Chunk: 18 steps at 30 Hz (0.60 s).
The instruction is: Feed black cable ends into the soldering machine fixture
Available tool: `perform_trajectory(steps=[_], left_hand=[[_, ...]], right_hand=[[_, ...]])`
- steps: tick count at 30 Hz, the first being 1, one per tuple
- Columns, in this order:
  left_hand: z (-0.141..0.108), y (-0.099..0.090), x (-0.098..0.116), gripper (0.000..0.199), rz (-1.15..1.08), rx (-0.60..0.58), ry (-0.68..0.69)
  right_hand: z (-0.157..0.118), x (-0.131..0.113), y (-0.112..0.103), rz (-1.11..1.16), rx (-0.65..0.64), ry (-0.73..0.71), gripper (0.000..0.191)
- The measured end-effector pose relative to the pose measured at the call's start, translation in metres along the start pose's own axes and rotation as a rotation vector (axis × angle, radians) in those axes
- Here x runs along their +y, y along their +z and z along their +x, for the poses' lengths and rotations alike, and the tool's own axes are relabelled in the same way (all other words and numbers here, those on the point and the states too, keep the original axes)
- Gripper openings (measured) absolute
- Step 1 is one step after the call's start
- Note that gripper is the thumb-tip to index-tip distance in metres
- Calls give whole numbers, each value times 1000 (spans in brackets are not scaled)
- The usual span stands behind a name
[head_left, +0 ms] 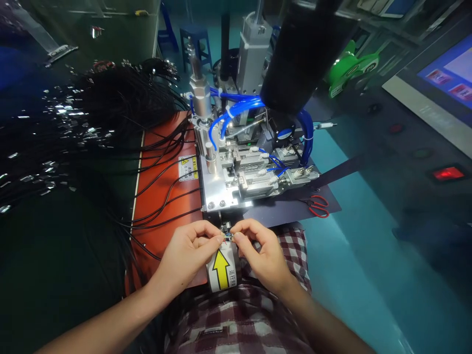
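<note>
My left hand (193, 248) pinches thin coloured wires (225, 237) between thumb and forefinger. Close on its right, my right hand (260, 250) has thumb and forefinger pressed together at the other side of the wires, on a small part too tiny to make out. Both hands are above a white label with a yellow arrow (221, 270), at the near end of a metal machine (217, 189). A small dark fixture (226, 227) shows just beyond the fingertips.
Black cables (162, 196) cross an orange board (155, 182) on the left. Red-handled scissors (319, 205) lie right of the machine. Blue hoses (239, 105) arch over it. A dark cylinder (295, 59) hangs above; a screen (450, 73) stands at the right.
</note>
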<state>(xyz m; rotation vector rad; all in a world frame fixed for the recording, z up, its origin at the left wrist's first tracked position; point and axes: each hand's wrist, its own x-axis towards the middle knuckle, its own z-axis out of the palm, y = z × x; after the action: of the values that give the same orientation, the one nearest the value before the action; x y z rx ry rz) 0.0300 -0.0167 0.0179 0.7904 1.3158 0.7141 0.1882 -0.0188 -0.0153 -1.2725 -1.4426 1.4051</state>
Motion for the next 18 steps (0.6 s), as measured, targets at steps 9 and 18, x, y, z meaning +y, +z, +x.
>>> perform_trajectory(steps=[9,18], left_hand=[[0,-1,-1,22,22,-16,4],[-3,1,3,19,14,-35,34]], right_hand=[[0,-6,5,-93,76,-86,7],[2,-9,9,166,16,109,8]])
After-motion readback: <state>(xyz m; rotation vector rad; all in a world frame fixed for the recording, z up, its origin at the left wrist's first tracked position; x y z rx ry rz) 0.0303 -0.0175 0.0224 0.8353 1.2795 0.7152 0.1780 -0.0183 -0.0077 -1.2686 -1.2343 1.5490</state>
